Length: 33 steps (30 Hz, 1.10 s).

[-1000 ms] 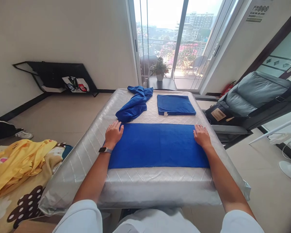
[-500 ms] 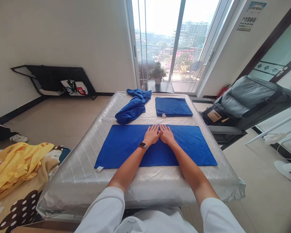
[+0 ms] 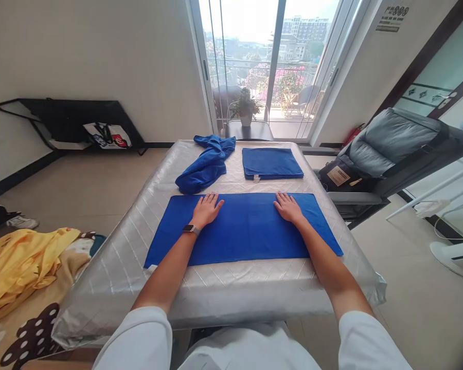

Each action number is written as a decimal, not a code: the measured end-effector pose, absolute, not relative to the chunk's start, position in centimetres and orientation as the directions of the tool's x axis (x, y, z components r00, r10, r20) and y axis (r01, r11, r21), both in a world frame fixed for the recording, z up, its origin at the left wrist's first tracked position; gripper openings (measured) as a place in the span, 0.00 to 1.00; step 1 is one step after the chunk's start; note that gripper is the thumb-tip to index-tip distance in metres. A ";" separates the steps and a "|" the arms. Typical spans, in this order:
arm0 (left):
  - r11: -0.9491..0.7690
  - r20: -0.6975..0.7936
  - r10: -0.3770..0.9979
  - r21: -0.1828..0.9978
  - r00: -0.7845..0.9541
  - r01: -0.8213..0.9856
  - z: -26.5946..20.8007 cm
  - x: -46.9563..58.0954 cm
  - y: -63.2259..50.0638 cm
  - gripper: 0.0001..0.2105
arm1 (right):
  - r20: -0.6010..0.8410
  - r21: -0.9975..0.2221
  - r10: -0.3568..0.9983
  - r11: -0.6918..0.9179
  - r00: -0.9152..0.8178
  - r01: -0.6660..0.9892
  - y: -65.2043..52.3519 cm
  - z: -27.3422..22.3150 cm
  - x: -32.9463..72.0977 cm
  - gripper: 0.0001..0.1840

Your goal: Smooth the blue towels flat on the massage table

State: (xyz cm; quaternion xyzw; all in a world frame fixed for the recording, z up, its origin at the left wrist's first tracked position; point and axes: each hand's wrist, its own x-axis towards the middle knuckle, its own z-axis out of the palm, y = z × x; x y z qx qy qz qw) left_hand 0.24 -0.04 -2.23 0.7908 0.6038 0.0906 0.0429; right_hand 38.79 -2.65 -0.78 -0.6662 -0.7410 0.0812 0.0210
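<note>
A blue towel (image 3: 245,231) lies spread in a long flat rectangle across the near part of the table. My left hand (image 3: 206,210), with a watch on the wrist, rests flat on the towel left of its middle, fingers stretched toward the far edge. On the right half, my right hand (image 3: 288,206) also presses flat, fingers extended. Beyond the towel sits a neatly folded blue towel stack (image 3: 272,163) with a white tag at its near edge. A crumpled blue towel (image 3: 206,165) lies to its left.
A silvery quilted cover (image 3: 247,295) drapes the table. At the right stands a grey armchair (image 3: 393,149) with a black bag (image 3: 341,174) on it. Yellow fabric (image 3: 27,267) is heaped at the left. A potted plant (image 3: 246,110) stands beyond the table by the glass door.
My hands have slid apart from the towel's middle, the left one leftward and the right one rightward, both staying flat on it. The view has shifted slightly.
</note>
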 end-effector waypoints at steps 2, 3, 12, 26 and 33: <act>-0.222 0.093 0.974 0.195 0.207 0.955 -2.4 -4.3 -0.1 0.36 | -0.071 -0.119 0.997 0.000 -0.008 0.993 -3.1 -1.0 43.5 0.36; -0.198 0.100 0.978 0.210 0.181 0.957 -2.5 -6.3 -0.2 0.37 | -0.063 -0.112 0.997 -0.051 0.044 0.992 -3.3 -1.1 45.5 0.37; -0.009 0.151 0.988 0.331 -0.043 0.944 -3.0 -11.8 -0.2 0.46 | -0.026 -0.100 0.985 -0.174 0.172 0.980 -3.6 -1.9 49.2 0.38; -0.072 0.214 0.976 0.162 0.036 0.984 0.9 -4.3 -1.1 0.35 | 0.117 -0.050 0.993 -0.017 0.022 0.999 -5.0 2.2 40.4 0.34; -0.499 0.207 0.860 0.156 0.466 0.852 0.7 10.5 -2.1 0.31 | 0.049 -0.199 0.955 0.295 -0.291 0.935 -3.7 0.9 27.2 0.33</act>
